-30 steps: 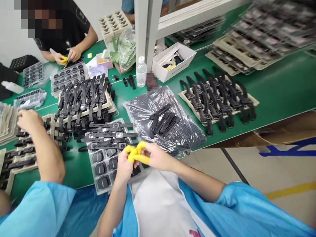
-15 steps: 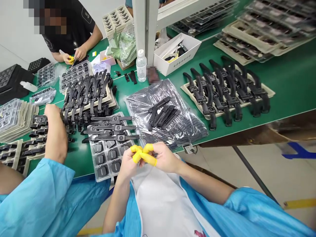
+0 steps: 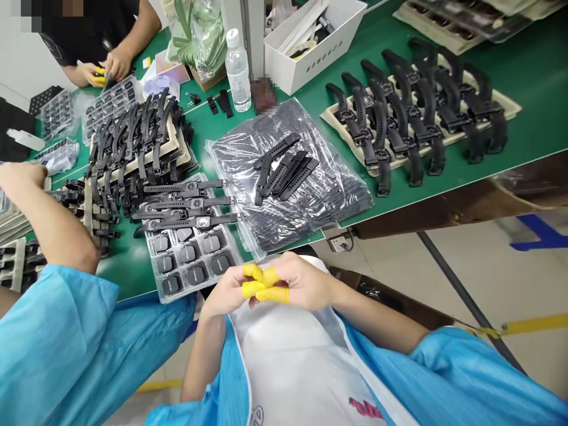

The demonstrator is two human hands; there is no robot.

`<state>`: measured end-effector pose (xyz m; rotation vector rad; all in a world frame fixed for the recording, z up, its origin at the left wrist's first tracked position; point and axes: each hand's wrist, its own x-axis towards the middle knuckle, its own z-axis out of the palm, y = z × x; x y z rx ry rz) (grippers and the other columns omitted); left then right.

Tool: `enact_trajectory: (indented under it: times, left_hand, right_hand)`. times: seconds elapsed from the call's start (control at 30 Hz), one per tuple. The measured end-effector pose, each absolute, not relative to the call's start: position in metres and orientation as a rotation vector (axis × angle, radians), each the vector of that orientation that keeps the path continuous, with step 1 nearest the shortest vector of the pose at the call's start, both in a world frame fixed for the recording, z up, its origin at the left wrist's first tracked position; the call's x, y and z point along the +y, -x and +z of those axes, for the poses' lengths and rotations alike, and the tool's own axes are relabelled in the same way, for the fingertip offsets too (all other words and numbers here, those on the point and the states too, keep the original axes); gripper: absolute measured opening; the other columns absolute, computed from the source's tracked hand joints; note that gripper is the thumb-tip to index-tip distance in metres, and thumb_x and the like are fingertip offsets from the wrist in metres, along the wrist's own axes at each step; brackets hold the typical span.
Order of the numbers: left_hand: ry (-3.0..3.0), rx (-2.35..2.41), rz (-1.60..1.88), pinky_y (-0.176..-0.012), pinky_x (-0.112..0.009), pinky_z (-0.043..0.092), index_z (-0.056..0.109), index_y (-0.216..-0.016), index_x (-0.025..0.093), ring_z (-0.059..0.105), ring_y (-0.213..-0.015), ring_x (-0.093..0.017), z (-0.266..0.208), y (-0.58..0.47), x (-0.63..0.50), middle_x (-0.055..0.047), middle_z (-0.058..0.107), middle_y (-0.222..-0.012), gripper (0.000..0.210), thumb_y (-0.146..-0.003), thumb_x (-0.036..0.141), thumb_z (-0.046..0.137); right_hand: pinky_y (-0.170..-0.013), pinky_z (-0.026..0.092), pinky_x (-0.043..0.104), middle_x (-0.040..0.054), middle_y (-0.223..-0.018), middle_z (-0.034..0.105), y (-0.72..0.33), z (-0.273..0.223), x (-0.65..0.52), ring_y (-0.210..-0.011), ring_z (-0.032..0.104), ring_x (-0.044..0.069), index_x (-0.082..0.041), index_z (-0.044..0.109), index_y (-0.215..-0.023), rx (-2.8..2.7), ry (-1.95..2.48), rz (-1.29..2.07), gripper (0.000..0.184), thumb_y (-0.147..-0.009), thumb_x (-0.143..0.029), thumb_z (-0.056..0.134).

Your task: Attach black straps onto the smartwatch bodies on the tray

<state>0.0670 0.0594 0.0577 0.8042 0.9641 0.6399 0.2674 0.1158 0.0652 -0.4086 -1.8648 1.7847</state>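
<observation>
My left hand (image 3: 231,290) and my right hand (image 3: 306,283) meet in front of my white shirt, thumbs and forefingers in yellow finger cots. Both are closed in a pinch, fingertips touching; anything between them is hidden. Just beyond my left hand, a clear plastic tray (image 3: 234,251) on the table edge holds several square black watch bodies (image 3: 195,274), with strapped black watches (image 3: 195,203) laid across its far part. To the right of it lies a clear bag of black straps (image 3: 332,183), with several loose watch straps (image 3: 288,174) on top.
A beige tray of black watches (image 3: 421,130) stands at the right; stacked watch trays (image 3: 133,139) at the left. Farther back are a water bottle (image 3: 238,74) and a white box (image 3: 310,59). A co-worker's arm (image 3: 57,222) reaches in from the left; another person sits opposite.
My view has shifted, and the table things appear higher and mostly farther left. My hands stay pinched together, fingers slightly rearranged. The neighbour's arm has moved left.
</observation>
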Motion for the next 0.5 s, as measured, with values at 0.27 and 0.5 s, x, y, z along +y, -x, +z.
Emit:
enact_trajectory:
  times: [0.27,0.5]
  left_hand:
    - [-0.985,0.771,0.735,-0.051,-0.021,0.048,0.068,-0.090,0.013,0.059,-0.051,-0.011,0.058,-0.064,0.052,-0.005,0.069,-0.067,0.042,-0.096,0.054,0.068]
    - [-1.298,0.970,1.079,-0.055,-0.021,0.050,0.068,-0.083,0.016,0.060,-0.056,-0.010,0.054,-0.064,0.045,-0.002,0.067,-0.070,0.034,-0.100,0.045,0.064]
  right_hand:
    - [-0.039,0.037,0.021,0.0020,-0.058,0.069,-0.258,0.058,0.109,-0.044,0.058,0.011,-0.018,0.062,-0.063,-1.401,0.455,2.106,0.052,-0.090,-0.061,0.072]
    - [-0.049,0.038,0.021,-0.0012,-0.063,0.065,-0.252,0.058,0.102,-0.050,0.048,0.008,-0.019,0.060,-0.069,-1.623,0.533,1.728,0.041,-0.096,-0.047,0.070]
